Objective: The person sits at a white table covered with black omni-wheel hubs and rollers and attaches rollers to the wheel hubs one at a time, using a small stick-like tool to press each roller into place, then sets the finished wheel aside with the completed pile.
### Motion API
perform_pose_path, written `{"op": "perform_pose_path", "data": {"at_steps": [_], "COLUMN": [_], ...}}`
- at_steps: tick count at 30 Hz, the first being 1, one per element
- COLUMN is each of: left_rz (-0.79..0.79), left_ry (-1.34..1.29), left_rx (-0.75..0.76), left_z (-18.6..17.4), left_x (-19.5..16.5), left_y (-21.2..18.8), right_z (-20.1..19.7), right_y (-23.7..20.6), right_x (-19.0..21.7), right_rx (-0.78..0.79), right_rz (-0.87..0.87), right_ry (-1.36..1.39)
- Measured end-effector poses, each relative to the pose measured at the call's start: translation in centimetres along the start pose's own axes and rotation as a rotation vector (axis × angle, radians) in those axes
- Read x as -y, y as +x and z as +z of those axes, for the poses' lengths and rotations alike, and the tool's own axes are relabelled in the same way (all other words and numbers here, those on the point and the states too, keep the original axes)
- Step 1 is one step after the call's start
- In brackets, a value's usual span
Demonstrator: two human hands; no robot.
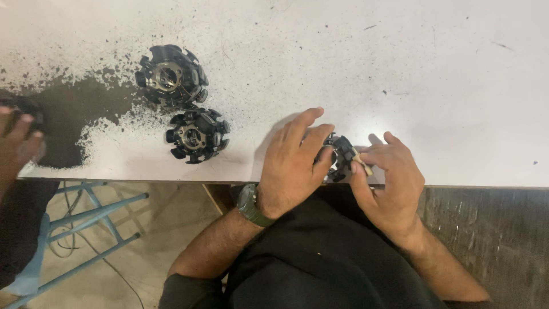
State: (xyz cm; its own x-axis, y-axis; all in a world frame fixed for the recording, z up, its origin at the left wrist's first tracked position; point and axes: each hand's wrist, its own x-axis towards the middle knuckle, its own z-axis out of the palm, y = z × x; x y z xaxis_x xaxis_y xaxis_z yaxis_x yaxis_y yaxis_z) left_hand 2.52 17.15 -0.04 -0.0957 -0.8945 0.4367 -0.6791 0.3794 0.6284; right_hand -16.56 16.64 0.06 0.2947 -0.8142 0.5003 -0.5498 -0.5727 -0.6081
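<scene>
At the white table's (pixel 400 68) near edge, my left hand (pixel 294 163) cups a round black toothed part (pixel 341 153) from the left, a watch on its wrist. My right hand (pixel 389 177) touches the same part from the right, and its thumb and forefinger pinch a small pale piece (pixel 362 162) against it. Most of the part is hidden between my fingers. Two similar black ring-shaped parts with metal centres lie further left: one (pixel 170 76) farther back, the other (pixel 197 135) nearer the edge.
A dark worn patch (pixel 74 114) with speckles covers the table's left side. Another person's hand (pixel 17 146) holding something dark shows at the far left edge. Below the table stands a blue metal stool frame (pixel 86 223) on a tan floor.
</scene>
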Motion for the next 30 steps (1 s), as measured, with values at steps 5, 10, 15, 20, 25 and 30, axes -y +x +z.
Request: {"op": "perform_pose_path", "data": {"at_steps": [5, 10, 15, 20, 25, 30], "left_rz": [0.042, 0.184, 0.098, 0.064, 0.037, 0.008], "left_ry": [0.019, 0.139, 0.032, 0.01, -0.003, -0.037], "left_rx": [0.077, 0.188, 0.224, 0.134, 0.112, 0.102], "left_z": [-1.1, -2.0, -1.8, -1.3, -1.1, -0.9], "left_x": [0.4, 0.2, -0.1, 0.1, 0.0, 0.2], "left_y": [0.8, 1.0, 1.1, 0.8, 0.2, -0.3], "right_z": [0.8, 0.8, 0.9, 1.1, 1.6, 1.7], "right_y": [-0.2, -0.3, -0.4, -1.1, -1.2, -1.3], "right_x": [-0.8, -1.0, -1.2, -1.5, -1.7, -1.7], "right_rx": [-0.011, 0.01, 0.001, 0.002, 0.03, 0.033], "right_rz": [0.008, 0.005, 0.009, -0.096, -0.104, -0.109], "right_ry": [0.016, 0.028, 0.029, 0.018, -0.021, -0.025]}}
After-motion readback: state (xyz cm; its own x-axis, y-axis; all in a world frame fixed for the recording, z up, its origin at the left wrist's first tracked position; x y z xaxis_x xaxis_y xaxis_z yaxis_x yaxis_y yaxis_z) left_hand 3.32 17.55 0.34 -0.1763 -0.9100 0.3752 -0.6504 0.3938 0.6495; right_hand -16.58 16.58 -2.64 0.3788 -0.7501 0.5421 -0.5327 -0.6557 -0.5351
